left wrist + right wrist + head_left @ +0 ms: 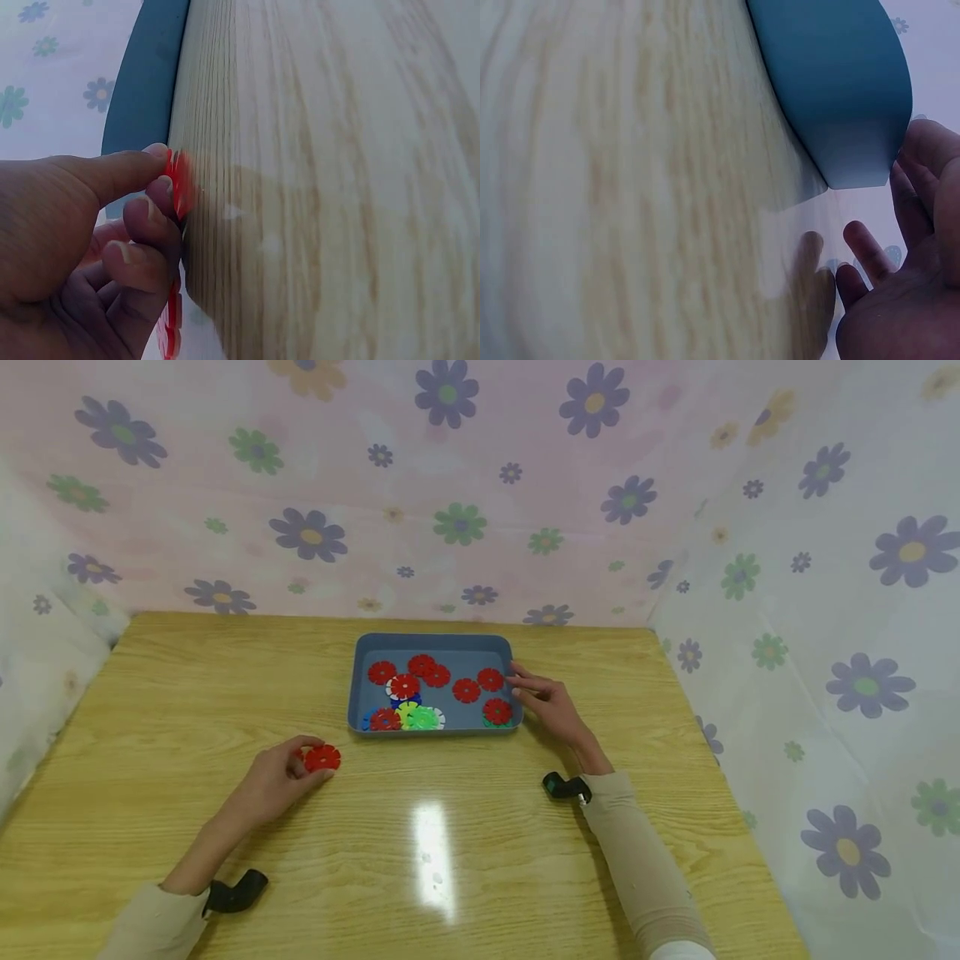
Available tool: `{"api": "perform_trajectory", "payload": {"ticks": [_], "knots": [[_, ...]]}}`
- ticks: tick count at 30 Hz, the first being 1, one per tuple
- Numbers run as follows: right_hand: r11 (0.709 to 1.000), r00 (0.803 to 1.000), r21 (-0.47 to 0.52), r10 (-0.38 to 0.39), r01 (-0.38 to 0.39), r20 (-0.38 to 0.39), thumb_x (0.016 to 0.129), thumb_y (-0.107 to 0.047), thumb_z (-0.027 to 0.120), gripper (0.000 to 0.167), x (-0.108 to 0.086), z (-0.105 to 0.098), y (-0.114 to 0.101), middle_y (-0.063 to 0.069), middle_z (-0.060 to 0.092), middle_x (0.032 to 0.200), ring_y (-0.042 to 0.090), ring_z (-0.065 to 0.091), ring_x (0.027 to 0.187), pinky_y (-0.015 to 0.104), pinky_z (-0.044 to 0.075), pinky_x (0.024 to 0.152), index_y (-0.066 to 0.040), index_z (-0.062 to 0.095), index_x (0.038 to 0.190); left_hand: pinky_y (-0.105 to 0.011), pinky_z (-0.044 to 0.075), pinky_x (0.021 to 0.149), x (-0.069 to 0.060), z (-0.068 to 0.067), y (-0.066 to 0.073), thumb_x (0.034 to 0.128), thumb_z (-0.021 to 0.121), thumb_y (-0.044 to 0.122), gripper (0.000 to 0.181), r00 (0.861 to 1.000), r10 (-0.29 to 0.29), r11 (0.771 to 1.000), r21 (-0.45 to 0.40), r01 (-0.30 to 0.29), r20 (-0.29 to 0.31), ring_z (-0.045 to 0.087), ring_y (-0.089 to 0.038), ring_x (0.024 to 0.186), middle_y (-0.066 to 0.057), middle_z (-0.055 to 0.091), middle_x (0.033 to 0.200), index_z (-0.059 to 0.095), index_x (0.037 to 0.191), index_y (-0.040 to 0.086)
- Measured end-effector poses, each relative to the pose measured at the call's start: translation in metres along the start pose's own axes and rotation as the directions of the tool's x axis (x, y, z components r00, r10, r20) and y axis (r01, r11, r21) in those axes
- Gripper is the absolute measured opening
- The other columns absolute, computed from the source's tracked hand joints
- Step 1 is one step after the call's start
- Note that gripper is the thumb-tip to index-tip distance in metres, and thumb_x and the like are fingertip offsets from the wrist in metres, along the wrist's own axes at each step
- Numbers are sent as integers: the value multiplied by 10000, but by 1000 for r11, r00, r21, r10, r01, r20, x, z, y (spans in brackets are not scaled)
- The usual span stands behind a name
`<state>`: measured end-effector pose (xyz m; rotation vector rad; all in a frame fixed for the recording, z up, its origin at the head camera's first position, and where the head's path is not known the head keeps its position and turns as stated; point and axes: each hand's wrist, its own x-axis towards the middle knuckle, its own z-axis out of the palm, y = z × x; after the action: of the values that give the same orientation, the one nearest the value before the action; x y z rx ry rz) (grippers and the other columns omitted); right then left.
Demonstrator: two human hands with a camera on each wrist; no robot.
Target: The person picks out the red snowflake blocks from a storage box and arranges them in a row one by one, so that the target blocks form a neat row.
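Observation:
In the head view, my left hand [273,781] pinches a red notched plastic disc [324,758] between thumb and fingers, left of the tray's near corner and close to the tabletop. The left wrist view shows this disc [180,184] edge-on at the fingertips, with a second red disc [172,322] partly hidden behind the hand. My right hand [555,708] is at the right end of a blue-grey tray [431,734], its fingers extended and touching the rim. Inside the tray lie several red discs [466,691], a bright green disc [425,718], and yellow, white and blue ones, some overlapping.
The wooden table [360,860] reaches to flower-printed cloth [461,522] hanging behind and at both sides. Black wrist-worn devices [236,892] stick out from both sleeves. A bright light reflection [432,852] lies on the tabletop in front of the tray.

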<state>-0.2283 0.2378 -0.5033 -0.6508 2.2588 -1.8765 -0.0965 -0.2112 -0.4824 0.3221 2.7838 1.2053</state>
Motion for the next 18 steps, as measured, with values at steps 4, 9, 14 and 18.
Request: {"api": "perform_trajectory", "payload": {"ticks": [4,9,14,18], "knots": [[1000,1000,9,4,-4,-3,1024,7,563,331,0,0,0,178,399,1594,290,355,1496,198,498,997,129,592,1330,-249,422,559,-1,0,0,914,768,135,456,1000,-9,1000,-4,9,10,478,-83,597,11,571,681,599,1288,-62],[1000,1000,26,7,-7,-5,1024,21,554,332,0,0,1,185,390,1597,271,340,1506,199,493,1006,141,582,1332,-250,420,550,-1,0,0,919,762,130,450,999,-26,1000,1,26,22,479,-82,579,13,584,680,595,1286,-69],[1000,1000,26,12,-12,-10,1026,12,556,333,0,0,2,181,392,1597,263,339,1507,194,494,1002,142,583,1331,-247,409,540,-1,-1,1,918,762,125,442,999,-26,1000,-2,26,22,465,-81,569,8,581,677,597,1276,-74],[1000,1000,22,13,-13,-10,1026,14,554,333,0,1,0,201,384,1595,278,334,1508,188,493,998,147,579,1331,-247,418,529,-1,-1,-2,913,761,108,448,999,-26,999,-22,27,30,475,-78,538,11,586,667,589,1284,-74]]}}
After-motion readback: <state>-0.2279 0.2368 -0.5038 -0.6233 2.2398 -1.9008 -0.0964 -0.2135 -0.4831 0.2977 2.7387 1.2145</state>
